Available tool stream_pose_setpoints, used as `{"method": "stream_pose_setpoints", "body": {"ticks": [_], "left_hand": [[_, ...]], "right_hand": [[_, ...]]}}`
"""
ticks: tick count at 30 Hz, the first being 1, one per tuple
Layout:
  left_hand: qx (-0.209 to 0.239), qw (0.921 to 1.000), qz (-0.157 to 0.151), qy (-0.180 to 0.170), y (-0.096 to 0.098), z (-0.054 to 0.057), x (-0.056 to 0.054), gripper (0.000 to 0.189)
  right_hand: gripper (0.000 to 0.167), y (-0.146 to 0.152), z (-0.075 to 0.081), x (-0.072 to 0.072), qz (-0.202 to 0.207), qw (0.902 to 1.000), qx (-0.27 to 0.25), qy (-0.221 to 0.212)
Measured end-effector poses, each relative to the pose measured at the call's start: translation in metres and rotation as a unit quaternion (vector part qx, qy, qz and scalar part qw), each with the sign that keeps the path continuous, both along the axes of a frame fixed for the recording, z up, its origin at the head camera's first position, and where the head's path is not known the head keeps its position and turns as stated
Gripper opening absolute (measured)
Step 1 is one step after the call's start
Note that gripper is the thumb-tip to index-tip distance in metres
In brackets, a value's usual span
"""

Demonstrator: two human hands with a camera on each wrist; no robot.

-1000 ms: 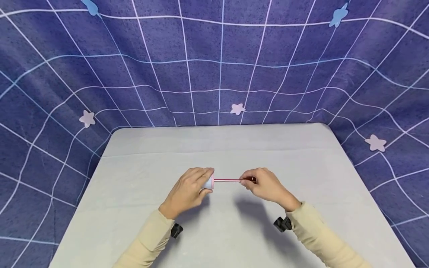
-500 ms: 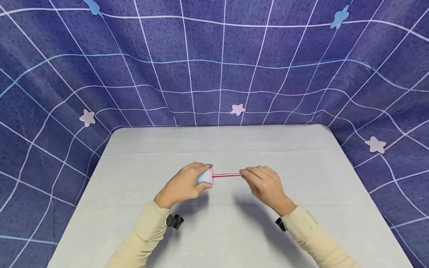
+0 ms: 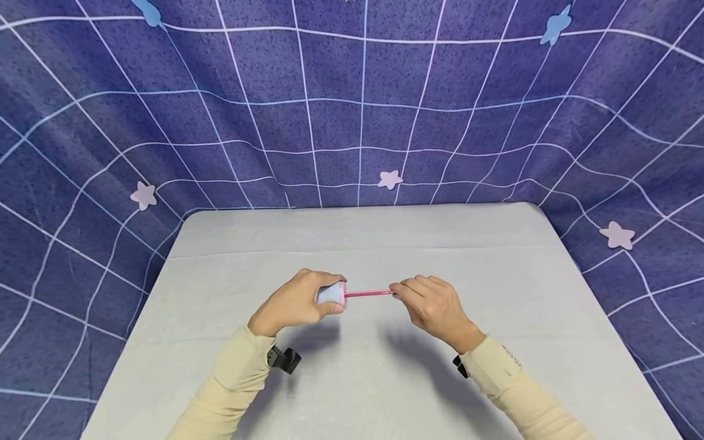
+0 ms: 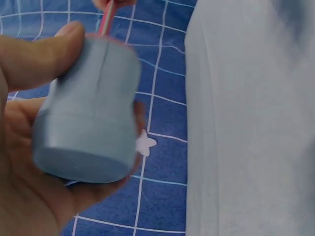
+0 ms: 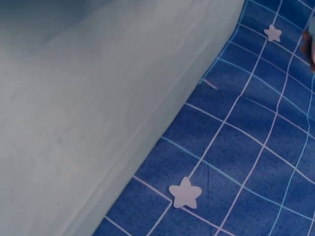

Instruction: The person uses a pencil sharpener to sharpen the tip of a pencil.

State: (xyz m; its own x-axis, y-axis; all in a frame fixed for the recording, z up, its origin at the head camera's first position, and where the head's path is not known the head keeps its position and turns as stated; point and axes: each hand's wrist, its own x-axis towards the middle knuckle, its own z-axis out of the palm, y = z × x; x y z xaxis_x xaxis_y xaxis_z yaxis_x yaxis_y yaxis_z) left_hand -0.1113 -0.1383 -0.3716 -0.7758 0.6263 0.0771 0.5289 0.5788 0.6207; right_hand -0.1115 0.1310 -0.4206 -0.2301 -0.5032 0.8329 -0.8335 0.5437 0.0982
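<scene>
My left hand [image 3: 288, 305] grips a light-blue, waisted cylinder with a pink end, which looks like a pencil sharpener [image 3: 330, 294]. Its thumb and fingers curl round the body, and the flat base faces the camera in the left wrist view. From the pink end sticks a thin shiny red pencil [image 3: 367, 293], lying nearly level between the hands. At its other end, the fingertips of my right hand [image 3: 434, 308] pinch the pencil, with the back of the hand turned up. The pencil's inner end is hidden inside the sharpener. Both hands are held above the table.
A white cloth covers the table [image 3: 352, 235]. Blue curtains [image 3: 264, 73] with a line grid and pale stars [image 3: 390, 179] stand behind it and at both sides. Each wrist wears a small black camera [image 3: 285, 359] at the cuff.
My right hand has rolled round with the pencil, its back now turned up, and the pencil's visible stripe has shifted. My left hand has moved slightly left, showing more of the sharpener.
</scene>
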Motion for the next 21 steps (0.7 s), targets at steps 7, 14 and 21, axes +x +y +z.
{"method": "stream_pose_setpoints", "body": {"ticks": [7, 14, 21], "left_hand": [[-0.037, 0.9776, 0.003, 0.207, 0.008, -0.019, 0.005, 0.049], [-0.064, 0.9288, -0.007, 0.365, 0.013, -0.038, 0.011, 0.055], [-0.06, 0.9292, 0.012, 0.364, 0.013, -0.05, 0.019, 0.056]], "right_hand": [[0.011, 0.005, 0.007, 0.006, -0.023, 0.9759, 0.014, -0.217], [0.009, 0.01, 0.018, 0.002, -0.009, 0.8128, -0.003, -0.582], [0.008, 0.012, 0.015, -0.003, 0.0, 0.8018, 0.021, -0.597]]}}
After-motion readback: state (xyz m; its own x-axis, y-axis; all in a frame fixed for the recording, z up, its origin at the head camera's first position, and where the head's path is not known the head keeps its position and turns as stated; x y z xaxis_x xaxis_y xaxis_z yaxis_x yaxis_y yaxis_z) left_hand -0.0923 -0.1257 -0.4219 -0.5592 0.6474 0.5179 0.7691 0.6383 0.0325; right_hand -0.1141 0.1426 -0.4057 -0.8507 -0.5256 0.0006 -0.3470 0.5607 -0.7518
